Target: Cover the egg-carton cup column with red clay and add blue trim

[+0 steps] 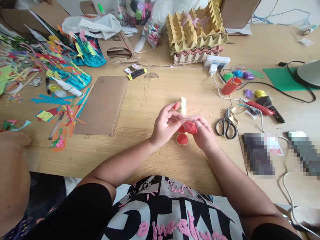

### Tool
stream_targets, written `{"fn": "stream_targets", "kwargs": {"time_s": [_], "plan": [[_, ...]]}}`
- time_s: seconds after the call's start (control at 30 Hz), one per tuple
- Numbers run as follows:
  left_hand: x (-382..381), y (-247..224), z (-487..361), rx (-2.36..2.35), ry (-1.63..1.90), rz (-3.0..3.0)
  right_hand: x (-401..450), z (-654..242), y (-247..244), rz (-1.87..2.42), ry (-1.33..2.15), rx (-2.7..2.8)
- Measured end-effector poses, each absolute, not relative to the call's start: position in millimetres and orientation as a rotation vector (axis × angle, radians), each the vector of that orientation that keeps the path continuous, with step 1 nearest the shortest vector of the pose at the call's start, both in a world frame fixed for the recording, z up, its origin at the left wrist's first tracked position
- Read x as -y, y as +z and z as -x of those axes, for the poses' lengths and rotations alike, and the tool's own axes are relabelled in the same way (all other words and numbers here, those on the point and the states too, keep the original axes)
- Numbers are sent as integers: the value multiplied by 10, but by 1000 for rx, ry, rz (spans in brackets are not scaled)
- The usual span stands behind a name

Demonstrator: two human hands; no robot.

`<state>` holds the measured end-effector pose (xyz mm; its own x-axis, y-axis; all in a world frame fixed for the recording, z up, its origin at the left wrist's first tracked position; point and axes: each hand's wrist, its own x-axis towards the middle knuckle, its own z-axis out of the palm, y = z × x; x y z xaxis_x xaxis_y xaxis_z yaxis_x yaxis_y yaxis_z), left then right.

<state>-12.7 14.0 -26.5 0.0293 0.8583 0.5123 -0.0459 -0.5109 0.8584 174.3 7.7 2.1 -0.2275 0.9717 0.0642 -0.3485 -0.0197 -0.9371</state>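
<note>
Both hands meet over the table around a clear plastic packet of red clay [191,127]. My left hand [163,125] pinches the packet's clear edge, and a small red lump [176,106] shows at its fingertips. My right hand [205,135] grips the red end of the packet between thumb and fingers. Just beyond the hands lies a cream-coloured, bumpy piece [183,104]. Below them is a round cream-rimmed piece with a red face [182,139]; another red one behind it is partly covered by the hands.
Scissors [226,125] lie right of my hands, with a red cup [231,86] and clay packets behind. Cardboard [100,105] and paper scraps lie left. Egg trays [197,36] stand at the back beside a power strip [217,61]. Another person's arm [13,166] rests at left.
</note>
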Motion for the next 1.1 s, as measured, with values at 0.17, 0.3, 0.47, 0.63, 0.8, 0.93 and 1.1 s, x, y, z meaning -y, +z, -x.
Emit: {"fn": "stream_targets", "kwargs": {"time_s": [0.17, 0.3, 0.47, 0.63, 0.8, 0.93, 1.1], "plan": [[-118, -260, 102, -818, 1576, -1523, -29, -1740, 78, 926, 1231, 1275], [-102, -221, 102, -770, 1525, -1506, -15, -1742, 117, 886, 1239, 1265], [-109, -204, 103, -786, 1494, -1473, 7, -1713, 119, 874, 1318, 1221], [-93, -211, 124, -830, 1522, -1539, 165, -1550, 96, 946, 1421, 953], [-68, -209, 150, -865, 1463, -1560, 219, -1487, 107, 937, 1445, 947], [-51, -218, 132, -849, 1475, -1579, 148, -1579, 173, 951, 1357, 1038], [-25, -194, 107, -815, 1462, -1538, 99, -1685, 238, 975, 1298, 1159]]}}
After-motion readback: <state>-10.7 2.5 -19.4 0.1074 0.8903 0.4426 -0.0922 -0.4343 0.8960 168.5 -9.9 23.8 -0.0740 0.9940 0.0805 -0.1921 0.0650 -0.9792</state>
